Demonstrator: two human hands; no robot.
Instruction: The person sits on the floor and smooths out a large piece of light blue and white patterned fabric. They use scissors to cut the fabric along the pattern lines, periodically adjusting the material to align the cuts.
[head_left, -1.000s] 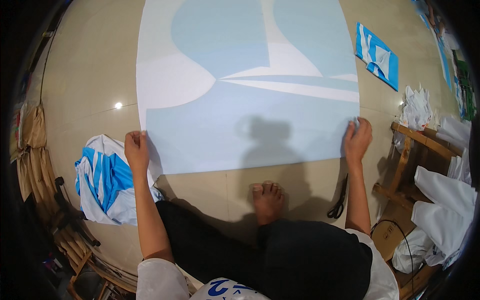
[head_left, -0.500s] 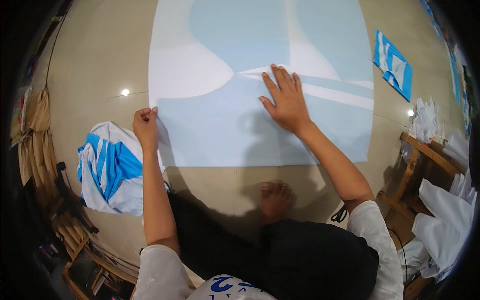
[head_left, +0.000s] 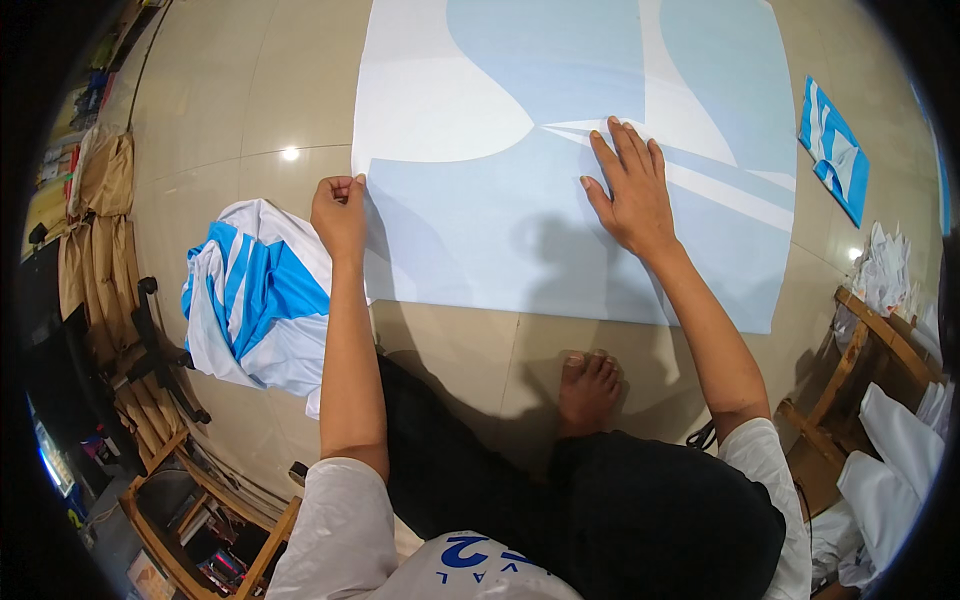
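Observation:
A large sheet of pale blue and white patterned fabric [head_left: 470, 240] lies spread on the floor in front of me. My left hand [head_left: 342, 212] is closed in a pinch on the sheet's left edge. My right hand [head_left: 634, 190] lies flat on the upper middle of the sheet, fingers spread, near where the white stripes narrow to a point. To the left of my left forearm sits a crumpled heap of bright blue and white fabric [head_left: 262, 300].
A folded blue and white fabric piece [head_left: 836, 150] lies at the far right. A wooden frame [head_left: 835, 360] and stacked white cloth [head_left: 890, 450] stand at right, with black-handled scissors [head_left: 702, 436] near my right elbow. Brown bags [head_left: 95, 260] and a wooden rack [head_left: 165, 540] line the left.
The whole view has shifted, so the sheet and both hands appear farther right. Both hands keep about the same places on the sheet.

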